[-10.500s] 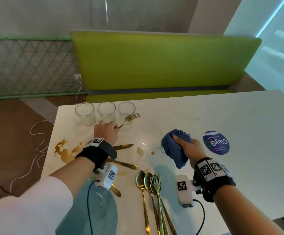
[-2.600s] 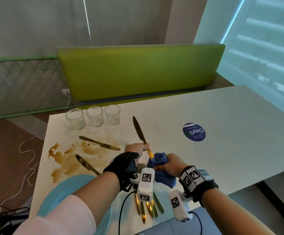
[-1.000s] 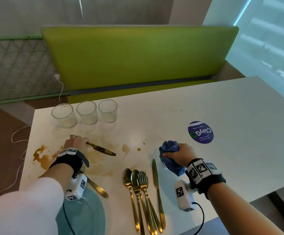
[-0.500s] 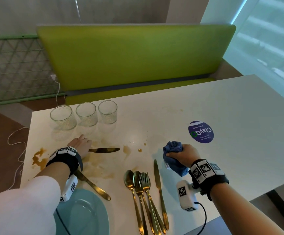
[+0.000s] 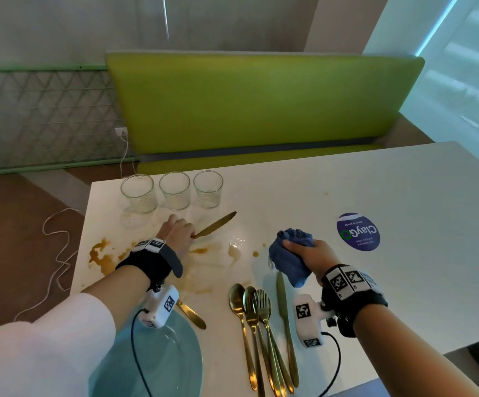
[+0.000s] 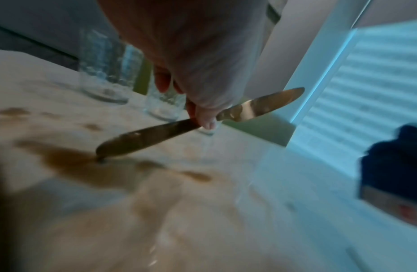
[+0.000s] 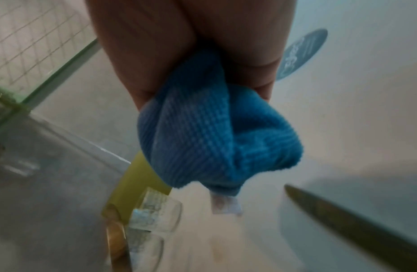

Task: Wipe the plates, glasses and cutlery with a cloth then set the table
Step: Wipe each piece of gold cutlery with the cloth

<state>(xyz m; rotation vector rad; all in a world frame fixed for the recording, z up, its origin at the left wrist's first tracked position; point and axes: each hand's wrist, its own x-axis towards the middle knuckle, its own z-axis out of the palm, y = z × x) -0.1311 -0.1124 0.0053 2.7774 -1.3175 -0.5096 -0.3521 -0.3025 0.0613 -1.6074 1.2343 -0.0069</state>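
- The left hand [image 5: 178, 233] pinches a gold knife [image 5: 216, 224] near the table's [image 5: 347, 184] far left corner, blade angled up, probably to bring it to the cloth.
- The right hand [image 5: 308, 255] clutches the bunched blue cloth [image 5: 288, 253], ready to wipe.
- Only the left wrist view shows the handle end touching a brown spill [image 6: 70, 160].

gold knife [image 5: 214, 225], blue cloth [image 5: 289, 257], teal plate [image 5: 158, 362], green bench [image 5: 261, 104], brown stains [image 5: 100, 255]

Shiny gold metal knife [image 5: 215, 224], ribbed blue cloth [image 7: 210, 132], clear glasses [image 5: 174, 190].
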